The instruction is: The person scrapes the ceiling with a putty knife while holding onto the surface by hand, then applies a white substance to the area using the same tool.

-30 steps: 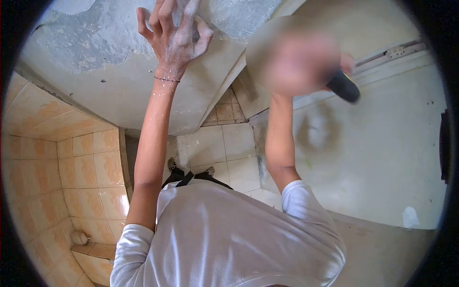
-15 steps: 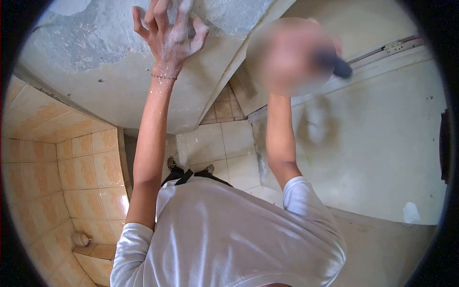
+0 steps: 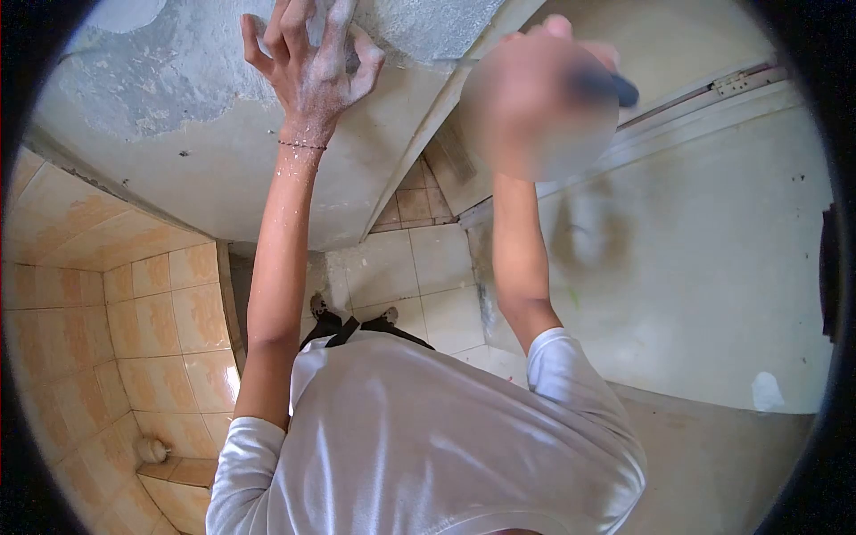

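My left hand [image 3: 312, 76] is at the upper middle, against the wall [image 3: 205, 169]. Its fingers are spread and bent, it holds nothing, and whitish dust coats its skin and wrist. Around it the paint is gone and a rough grey patch [image 3: 178, 67] shows. My right hand [image 3: 539, 98] is largely hidden by a blur, near the wall's edge. It is closed around a tool with a dark handle [image 3: 627, 91], whose rounded end sticks out to the right. A thin grey strip, perhaps its blade, reaches left towards the patch. The tool's exact kind is hidden.
A pale door or panel [image 3: 687, 241] with a metal hinge [image 3: 731, 84] stands on the right. Orange-patterned tiles [image 3: 147, 330] and a small tap [image 3: 153, 448] are on the left. Below lies a tiled floor [image 3: 383, 265] with my feet on it.
My right hand and the dark-handled tool have shifted a little left and up. My left hand stays almost in place on the wall.
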